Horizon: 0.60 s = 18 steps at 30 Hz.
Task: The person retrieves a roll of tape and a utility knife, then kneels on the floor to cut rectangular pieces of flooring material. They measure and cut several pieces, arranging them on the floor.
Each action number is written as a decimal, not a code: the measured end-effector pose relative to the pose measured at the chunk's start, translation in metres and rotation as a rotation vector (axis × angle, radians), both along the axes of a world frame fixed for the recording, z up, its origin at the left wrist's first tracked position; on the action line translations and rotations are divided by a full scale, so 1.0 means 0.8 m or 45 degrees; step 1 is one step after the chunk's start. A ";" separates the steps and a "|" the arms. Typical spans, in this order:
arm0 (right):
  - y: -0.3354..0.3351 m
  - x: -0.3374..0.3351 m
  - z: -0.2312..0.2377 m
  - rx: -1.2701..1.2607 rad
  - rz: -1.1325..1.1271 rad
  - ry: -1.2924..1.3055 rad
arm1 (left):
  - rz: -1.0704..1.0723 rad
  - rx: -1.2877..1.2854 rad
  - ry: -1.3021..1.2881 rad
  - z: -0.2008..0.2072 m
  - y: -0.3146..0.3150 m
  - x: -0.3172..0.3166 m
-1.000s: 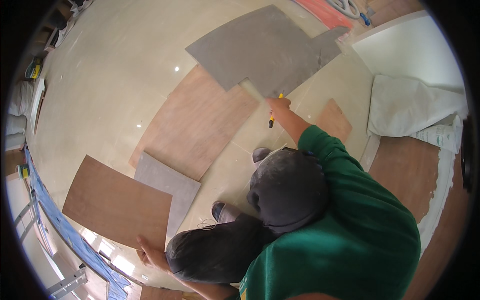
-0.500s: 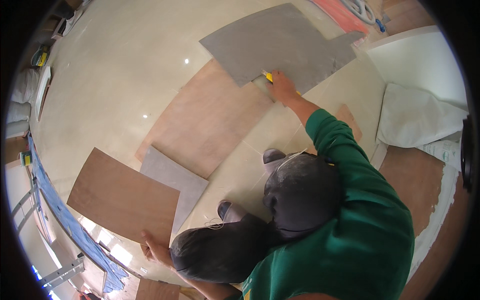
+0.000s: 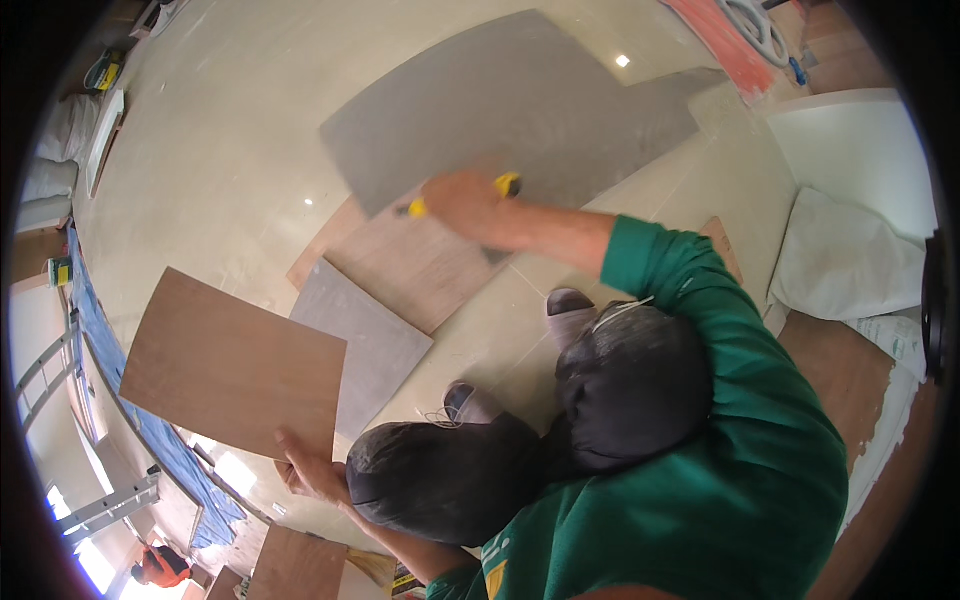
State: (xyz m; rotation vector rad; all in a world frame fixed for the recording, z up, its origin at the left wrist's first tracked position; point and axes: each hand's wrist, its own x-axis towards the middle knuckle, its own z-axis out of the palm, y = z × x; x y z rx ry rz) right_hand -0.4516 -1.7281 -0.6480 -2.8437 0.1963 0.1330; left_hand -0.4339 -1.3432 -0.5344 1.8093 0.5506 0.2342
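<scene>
My left hand (image 3: 314,472) grips the near edge of a thin brown board (image 3: 235,365), thumb on top, holding it at a tilt beside my left knee. In my right hand (image 3: 465,207), smeared by motion, is a yellow-and-black utility knife (image 3: 509,185), its yellow showing on both sides of the fist. This hand is above the near edge of a large grey sheet (image 3: 470,100), which overlaps a brown sheet (image 3: 410,265) on the floor. A smaller grey piece (image 3: 365,335) lies partly on that brown sheet, next to the held board.
My knees and shoes (image 3: 570,305) are close in front. To the right stand a white panel (image 3: 850,150) and a white sack (image 3: 845,250). A grey hose (image 3: 755,30) lies far right. At left are a ladder (image 3: 110,508), blue sheeting (image 3: 150,405) and a person in orange (image 3: 162,567).
My right hand has swept left and nearer with the knife. The large grey sheet has shifted left and covers more of the brown sheet. My left hand still holds its board.
</scene>
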 end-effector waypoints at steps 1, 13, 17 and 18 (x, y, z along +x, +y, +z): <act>0.035 0.003 -0.005 0.079 0.064 -0.059 | 0.012 0.010 -0.010 0.004 0.005 -0.001; -0.057 -0.094 -0.107 0.411 -0.713 0.186 | -0.202 0.008 -0.043 0.004 0.014 0.003; -0.173 -0.113 -0.111 0.111 -1.035 -0.263 | -0.305 -0.076 0.037 -0.005 -0.004 0.008; -0.195 -0.105 -0.106 0.114 -0.916 -0.248 | -0.309 -0.073 0.035 -0.008 -0.008 0.008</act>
